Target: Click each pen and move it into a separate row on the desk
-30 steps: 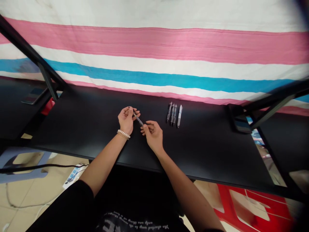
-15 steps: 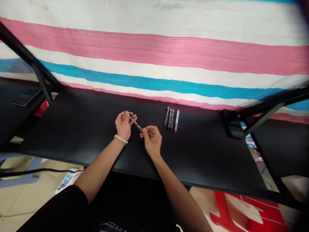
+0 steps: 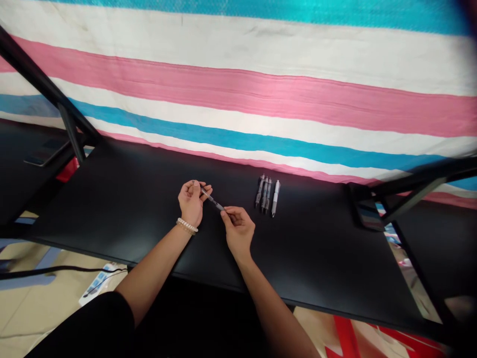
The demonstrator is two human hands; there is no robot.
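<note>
Pinching a pen (image 3: 211, 198), left hand (image 3: 191, 202), right hand (image 3: 238, 229)

- The right hand's fingertips (image 3: 228, 213) closed onto the tip end of the pen (image 3: 211, 199), left of the row of pens (image 3: 267, 195).
- The view tilted upward: more striped cloth (image 3: 238, 94) showed above that row, and the red stool (image 3: 346, 340) below it slid mostly out of frame.

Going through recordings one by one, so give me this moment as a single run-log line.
left hand: holds dark pen | right hand: pinches pen's other end | nearby: four pens in a row | surface: black table
</note>
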